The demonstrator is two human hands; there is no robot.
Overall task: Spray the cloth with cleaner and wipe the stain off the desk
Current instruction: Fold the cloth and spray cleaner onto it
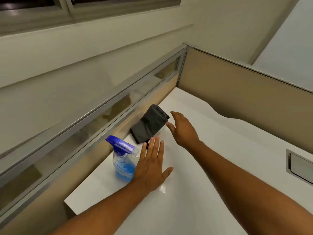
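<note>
A folded dark grey cloth (149, 124) lies on the white desk (211, 167) by the left partition. A clear spray bottle (123, 160) with blue liquid and a blue trigger head stands just in front of the cloth. My left hand (152, 168) hovers flat and open right beside the bottle, fingers pointing at the cloth. My right hand (183, 129) is open with spread fingers, its fingertips just right of the cloth, apart from it. A small shiny wet-looking patch (163, 188) shows on the desk near my left wrist.
Beige cubicle partitions (237, 92) with metal frames close off the desk's left and far sides. A metal cable grommet (299, 167) is set in the desk at the right. A window sill and wall rise beyond the left partition.
</note>
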